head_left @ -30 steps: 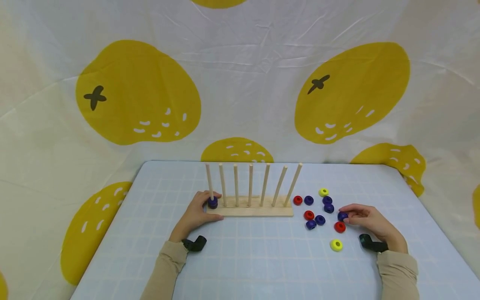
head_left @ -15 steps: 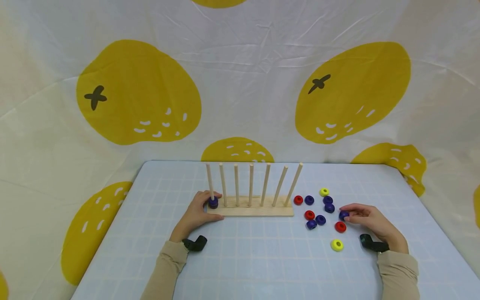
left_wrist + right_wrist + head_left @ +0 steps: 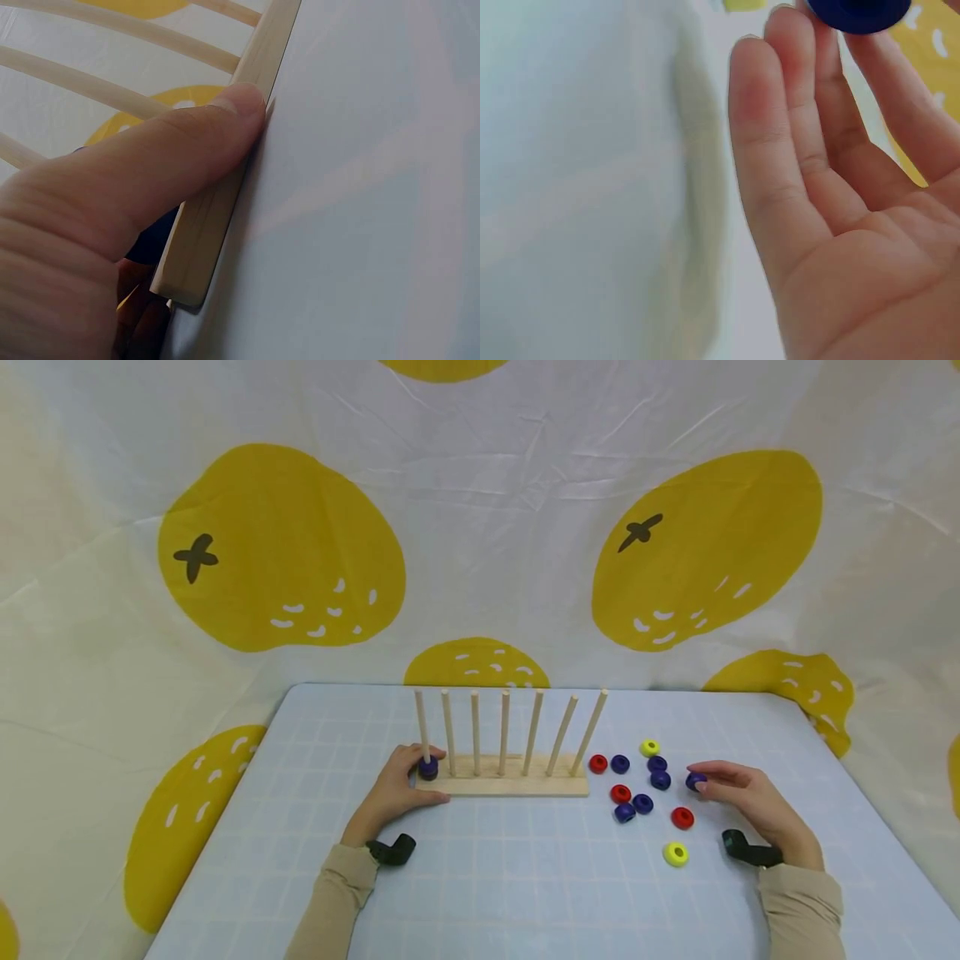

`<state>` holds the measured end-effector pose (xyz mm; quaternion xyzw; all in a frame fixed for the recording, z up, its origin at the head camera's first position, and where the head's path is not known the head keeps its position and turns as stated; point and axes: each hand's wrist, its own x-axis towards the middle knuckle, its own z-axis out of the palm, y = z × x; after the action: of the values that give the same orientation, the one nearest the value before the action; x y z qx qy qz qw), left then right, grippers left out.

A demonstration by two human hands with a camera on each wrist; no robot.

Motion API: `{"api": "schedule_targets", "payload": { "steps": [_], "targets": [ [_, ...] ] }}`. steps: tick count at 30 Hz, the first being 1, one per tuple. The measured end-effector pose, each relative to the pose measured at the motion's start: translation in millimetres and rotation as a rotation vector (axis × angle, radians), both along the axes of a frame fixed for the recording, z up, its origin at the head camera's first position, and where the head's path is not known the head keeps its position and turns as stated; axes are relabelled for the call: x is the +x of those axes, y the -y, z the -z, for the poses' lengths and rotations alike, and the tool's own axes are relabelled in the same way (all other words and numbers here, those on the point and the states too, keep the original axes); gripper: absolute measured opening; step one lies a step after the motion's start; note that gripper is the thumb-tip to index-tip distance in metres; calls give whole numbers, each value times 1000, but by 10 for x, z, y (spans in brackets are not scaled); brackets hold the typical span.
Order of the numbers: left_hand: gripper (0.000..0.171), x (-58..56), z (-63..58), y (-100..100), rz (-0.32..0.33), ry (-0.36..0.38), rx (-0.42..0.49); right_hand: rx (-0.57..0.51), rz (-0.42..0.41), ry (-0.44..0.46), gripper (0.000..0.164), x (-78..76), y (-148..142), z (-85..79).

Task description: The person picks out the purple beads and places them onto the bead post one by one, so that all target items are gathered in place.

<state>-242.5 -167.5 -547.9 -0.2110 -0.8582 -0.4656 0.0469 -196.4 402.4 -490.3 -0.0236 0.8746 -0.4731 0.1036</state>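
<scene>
My left hand (image 3: 393, 787) grips the left end of a wooden peg stand (image 3: 517, 788). In the left wrist view its thumb (image 3: 187, 146) lies along the front edge of the base (image 3: 199, 251). Low on the leftmost peg sits a dark blue bead (image 3: 428, 767); the other pegs are bare. My right hand (image 3: 738, 791), to the right of the loose beads, pinches a blue bead (image 3: 694, 782) between thumb and index finger. That same blue bead (image 3: 861, 10) shows at the top of the right wrist view, above the loosely bent other fingers.
Right of the stand lie several loose beads: blue ones such as this blue bead (image 3: 642, 804), red ones like this red bead (image 3: 682, 818), and yellow ones, including a yellow bead (image 3: 676, 854) nearest the front. A fruit-print cloth (image 3: 495, 527) hangs behind the table (image 3: 480, 893).
My right hand has drawn the pinched blue bead slightly up and to the right, away from the red bead below it. The left hand keeps its place on the stand.
</scene>
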Motion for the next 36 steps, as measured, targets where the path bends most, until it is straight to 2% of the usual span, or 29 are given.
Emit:
{"api": "schedule_targets", "payload": {
  "steps": [12,18,24,32,36],
  "targets": [
    [65,4,1,3,-11,16,-12,-1,79,-98,55,2,65,-177],
    [65,0,8,3,-12,29,-9,-56,80,-170,48,21,123,-250],
    [64,4,-1,-5,-8,27,-2,-121,74,-203,41,35,212,-351],
    [64,2,-3,-5,-2,24,-3,-292,44,-246,37,54,339,-482],
    [64,1,2,0,-1,20,0,-304,48,-270,37,69,444,-579]
  ]
}}
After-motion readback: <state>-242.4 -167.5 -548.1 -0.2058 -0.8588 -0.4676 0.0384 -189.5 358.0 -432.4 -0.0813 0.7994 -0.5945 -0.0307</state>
